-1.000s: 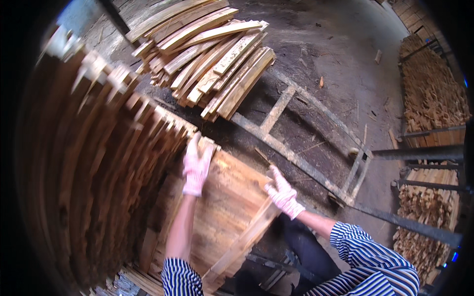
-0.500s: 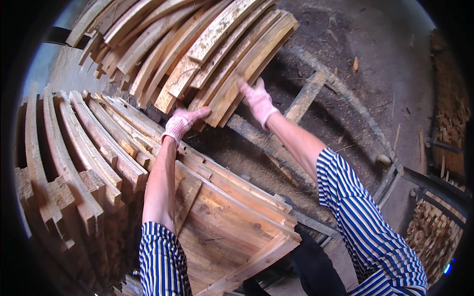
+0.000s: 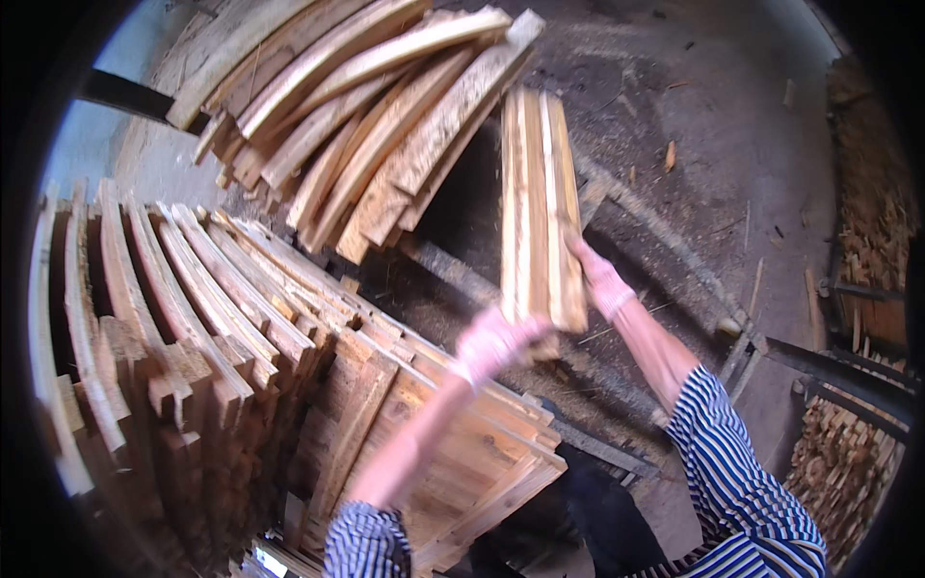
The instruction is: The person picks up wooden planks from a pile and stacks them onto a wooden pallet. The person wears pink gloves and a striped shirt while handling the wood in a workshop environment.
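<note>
Between my hands is a bundle of long wooden boards [image 3: 528, 207], lifted off the pile and pointing away from me. My left hand [image 3: 493, 345], in a pinkish knit glove and blurred by motion, grips the near end of the bundle. Against its right side, my gloved right hand [image 3: 599, 281] is closed on the edge, its fingers partly hidden by the wood. To the left of the bundle lies the pile of curved boards [image 3: 385, 125] at the far side.
Upright curved boards [image 3: 183, 289] stand in a row at the left. Nearer me is a panelled wooden piece [image 3: 453, 482]. A dusty frame [image 3: 665, 241] lies on the floor at the right. Stacked wood [image 3: 838, 453] sits behind a dark metal bar [image 3: 848, 371] at far right.
Both hands have moved right and towards me, drawing the boards away from the far pile and turning them more upright in view. The pile's right side now ends further left.
</note>
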Demonstrator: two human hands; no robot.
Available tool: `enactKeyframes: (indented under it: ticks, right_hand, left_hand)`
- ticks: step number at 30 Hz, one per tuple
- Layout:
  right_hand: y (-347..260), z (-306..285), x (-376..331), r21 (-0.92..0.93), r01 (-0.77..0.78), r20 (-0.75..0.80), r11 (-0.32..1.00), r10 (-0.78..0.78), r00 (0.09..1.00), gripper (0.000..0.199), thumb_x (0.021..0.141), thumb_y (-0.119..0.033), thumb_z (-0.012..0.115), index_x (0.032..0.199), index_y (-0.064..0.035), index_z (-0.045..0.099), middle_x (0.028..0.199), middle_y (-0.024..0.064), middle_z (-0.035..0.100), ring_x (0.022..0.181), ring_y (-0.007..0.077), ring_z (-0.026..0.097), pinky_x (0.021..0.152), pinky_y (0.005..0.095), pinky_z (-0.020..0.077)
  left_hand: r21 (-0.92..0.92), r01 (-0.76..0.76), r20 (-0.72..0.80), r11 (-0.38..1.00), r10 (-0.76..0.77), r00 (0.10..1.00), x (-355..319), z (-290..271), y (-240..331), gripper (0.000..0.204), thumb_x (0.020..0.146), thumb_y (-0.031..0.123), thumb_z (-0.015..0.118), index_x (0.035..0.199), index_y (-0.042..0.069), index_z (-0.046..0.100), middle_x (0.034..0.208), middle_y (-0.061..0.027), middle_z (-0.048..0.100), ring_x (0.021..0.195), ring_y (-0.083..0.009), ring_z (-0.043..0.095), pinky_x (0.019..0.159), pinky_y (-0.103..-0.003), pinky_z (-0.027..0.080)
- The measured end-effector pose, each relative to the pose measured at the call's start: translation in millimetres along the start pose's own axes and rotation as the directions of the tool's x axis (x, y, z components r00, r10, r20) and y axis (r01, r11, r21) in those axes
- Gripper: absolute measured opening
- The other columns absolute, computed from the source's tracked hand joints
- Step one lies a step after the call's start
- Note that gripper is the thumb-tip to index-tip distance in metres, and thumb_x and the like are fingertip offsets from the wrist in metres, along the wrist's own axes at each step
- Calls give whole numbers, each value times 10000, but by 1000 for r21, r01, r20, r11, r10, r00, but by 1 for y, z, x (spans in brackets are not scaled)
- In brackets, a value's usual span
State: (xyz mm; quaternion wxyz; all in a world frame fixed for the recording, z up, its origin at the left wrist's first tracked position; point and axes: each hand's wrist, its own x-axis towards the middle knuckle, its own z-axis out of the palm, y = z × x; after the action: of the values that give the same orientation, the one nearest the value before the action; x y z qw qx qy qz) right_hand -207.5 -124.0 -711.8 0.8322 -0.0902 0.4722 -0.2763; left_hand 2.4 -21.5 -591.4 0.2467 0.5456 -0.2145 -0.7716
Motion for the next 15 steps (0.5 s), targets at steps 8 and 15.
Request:
enactKeyframes:
  ticks: [8, 15]
  right_hand:
    - [59, -26, -193, 2, -93, 160, 996, 91, 983, 1048, 768, -419, 886, 1583, -137, 292, 1509, 125, 478, 1380, 295, 475, 1145, 496, 434]
    - [118, 12, -262, 141, -186, 154, 972, 164, 974, 739, 871, -284, 816, 1471, -32, 466, 1340, 131, 637, 1193, 258, 643, 1047, 434, 525]
  left_hand:
    - [-445, 84, -172, 892, -177, 969, -115, 119, -95, 822, 818, 50, 827, 1472, 13, 330, 1217, -164, 634, 1034, -267, 679, 825, -378, 619]
    - [-350, -7, -220, 937, -75, 972, -201, 110, -148, 612, 849, 36, 759, 1372, -17, 446, 1143, -151, 677, 938, -231, 709, 791, -354, 624]
